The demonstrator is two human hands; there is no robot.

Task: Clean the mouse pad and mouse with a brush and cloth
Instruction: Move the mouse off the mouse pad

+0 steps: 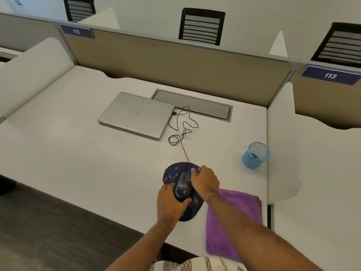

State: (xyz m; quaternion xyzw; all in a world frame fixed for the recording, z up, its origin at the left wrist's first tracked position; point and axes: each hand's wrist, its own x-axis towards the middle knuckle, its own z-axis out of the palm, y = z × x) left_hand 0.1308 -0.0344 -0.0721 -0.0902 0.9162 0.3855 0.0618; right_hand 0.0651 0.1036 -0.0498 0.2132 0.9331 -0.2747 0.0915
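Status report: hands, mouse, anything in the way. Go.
Left hand grips mouse rear, right hand its front. Mouse sits on speckled mouse pad. Cable runs to laptop; purple cloth under right forearm.

You are seated in an open-plan office: numbered partition panels (175,61) marked 112 and 113 divide rows of white counter (58,149) space, mesh-backed office chairs (201,26) stand beyond, and a closed laptop (136,114) lies by a cable hatch (193,104).

The left hand (172,200) is cupping the mouse (183,185) at its rear; the right hand (205,180) is curling round its front, the mouse pad (173,171) lying beneath the 2 hands' fingers.
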